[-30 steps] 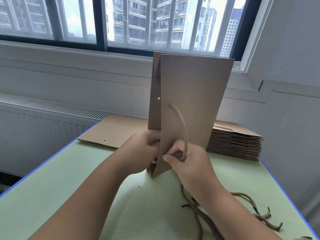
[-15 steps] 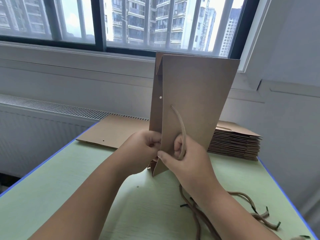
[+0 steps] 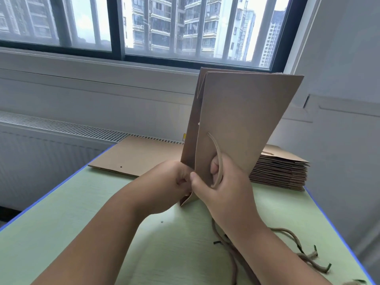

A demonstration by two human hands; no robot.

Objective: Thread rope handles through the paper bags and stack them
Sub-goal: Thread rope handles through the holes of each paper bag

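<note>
I hold a folded brown paper bag (image 3: pixel 242 120) upright above the table, its open mouth end down at my hands. A brown rope handle (image 3: pixel 219 159) curves down the bag's near face from a hole into my right hand. My right hand (image 3: pixel 224 188) grips the bag's near panel, thumb on its left edge, fingers curled round the rope. My left hand (image 3: pixel 170 184) pinches the bag's lower left edge; its fingertips are hidden behind the paper. A small hole (image 3: pixel 198 123) shows on the back panel.
A thick stack of flat bags (image 3: pixel 281 171) lies at the back right of the green table (image 3: pixel 102 223). A single flat bag (image 3: pixel 135 157) lies at the back left. Loose ropes (image 3: pixel 292 239) with dark tips lie at the front right. Wall and window stand behind.
The bag has tilted a little to the right. The rope loop on the near face has grown shorter as my right hand slid up along it.
</note>
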